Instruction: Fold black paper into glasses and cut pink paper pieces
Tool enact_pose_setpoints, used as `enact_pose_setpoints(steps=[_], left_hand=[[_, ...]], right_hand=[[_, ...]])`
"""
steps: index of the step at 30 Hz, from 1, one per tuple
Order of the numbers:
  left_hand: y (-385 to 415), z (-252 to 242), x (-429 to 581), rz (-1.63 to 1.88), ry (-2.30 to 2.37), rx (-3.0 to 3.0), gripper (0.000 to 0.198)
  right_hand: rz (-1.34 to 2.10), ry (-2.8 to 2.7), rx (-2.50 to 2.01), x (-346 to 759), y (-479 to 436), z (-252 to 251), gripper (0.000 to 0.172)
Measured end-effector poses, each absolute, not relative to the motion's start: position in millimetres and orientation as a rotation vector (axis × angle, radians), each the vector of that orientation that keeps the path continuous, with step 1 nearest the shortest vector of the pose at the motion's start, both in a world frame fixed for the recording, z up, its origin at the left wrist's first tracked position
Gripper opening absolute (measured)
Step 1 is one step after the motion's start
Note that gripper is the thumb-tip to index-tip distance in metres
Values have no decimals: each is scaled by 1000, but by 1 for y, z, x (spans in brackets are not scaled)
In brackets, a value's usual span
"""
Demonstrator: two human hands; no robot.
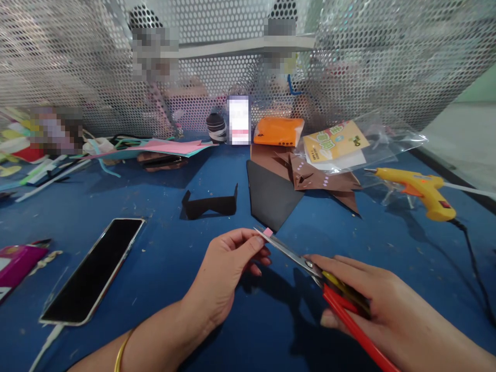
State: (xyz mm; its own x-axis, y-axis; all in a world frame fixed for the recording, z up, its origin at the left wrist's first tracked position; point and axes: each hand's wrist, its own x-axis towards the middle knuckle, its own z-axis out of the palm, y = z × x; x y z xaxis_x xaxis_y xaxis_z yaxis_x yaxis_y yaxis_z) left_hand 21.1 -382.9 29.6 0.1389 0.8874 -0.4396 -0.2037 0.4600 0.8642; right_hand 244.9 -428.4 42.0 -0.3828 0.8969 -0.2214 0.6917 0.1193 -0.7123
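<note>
My left hand pinches a small pink piece of paper between thumb and forefinger. My right hand grips a pair of scissors with red and yellow handles, its fingers wrapped round them. The blades point up and left, and their tips reach the pink piece beside my left fingertips. Just beyond my hands lie black paper glasses, standing on their edge with the arms folded back. To their right is a sheet of black paper.
Brown paper cutouts lie under a clear plastic bag. A yellow glue gun rests at the right, its cord trailing down. A phone with a cable lies at the left. Pink and blue sheets and an orange packet are at the back.
</note>
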Motion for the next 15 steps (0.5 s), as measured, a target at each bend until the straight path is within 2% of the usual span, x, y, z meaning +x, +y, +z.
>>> enact_pose_setpoints(steps=[10,15], left_hand=[[-381,31,22,900,1205,771,22],[-381,30,21,894,1235,800,23]], right_hand=[[1133,-2131,-1569,246,-430,39,17],[1131,-2122,-1543,245,-428,42,14]])
